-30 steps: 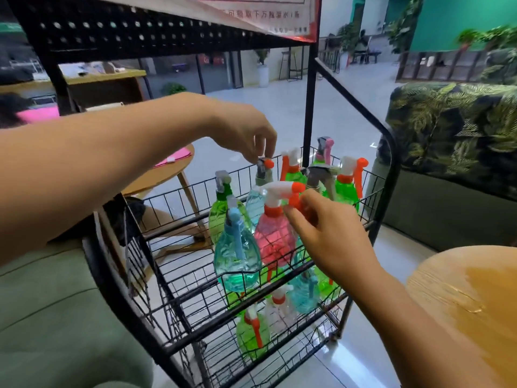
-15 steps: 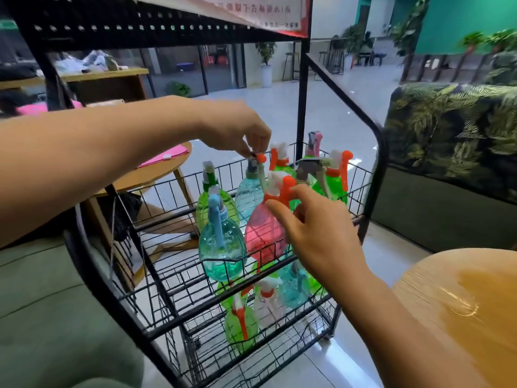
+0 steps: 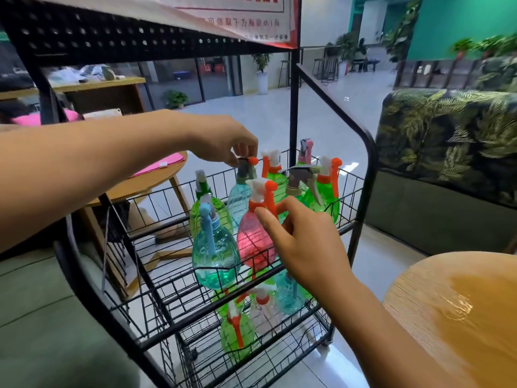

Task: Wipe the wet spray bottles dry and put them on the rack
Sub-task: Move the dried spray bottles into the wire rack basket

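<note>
The left hand pinches the spray head of a pale blue bottle at the far side of the rack. Nearer, the right hand touches the pink bottle, index fingertip on its orange collar. I cannot tell whether it grips.

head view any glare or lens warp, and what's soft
Head view: bright glare streaks on the round wooden table at lower right; the wide-angle lens stretches the left forearm near the edge; the far hall looks soft; the pink bottle is fairly sharp.
</note>
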